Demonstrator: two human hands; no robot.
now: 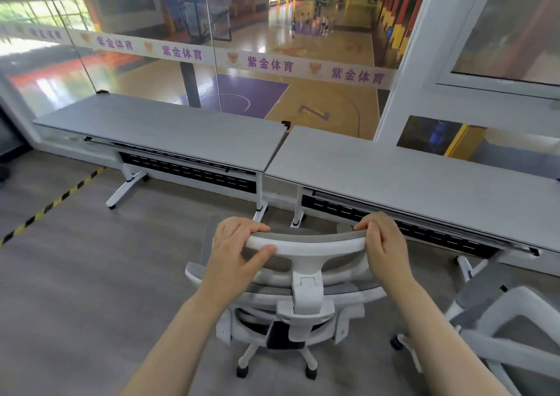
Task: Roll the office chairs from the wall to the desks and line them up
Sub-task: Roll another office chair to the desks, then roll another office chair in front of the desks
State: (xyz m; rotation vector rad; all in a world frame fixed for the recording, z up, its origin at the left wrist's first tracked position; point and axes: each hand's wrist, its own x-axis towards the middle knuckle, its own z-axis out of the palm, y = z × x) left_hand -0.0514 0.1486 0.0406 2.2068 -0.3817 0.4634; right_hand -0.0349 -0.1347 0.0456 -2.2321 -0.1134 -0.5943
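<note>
Both hands, left hand (pixel 235 248) and right hand (pixel 383 245), have fingers clenched around the white-framed grey mesh office chair's headrest (pixel 306 242); next I push it squarely under the grey counter (pixel 394 177).

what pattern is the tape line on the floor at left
Diagonal yellow and black stripes on the floor tape line, clearest in the head view.

Bare forearms (pixel 194 329), no sleeves, short nails.
</note>
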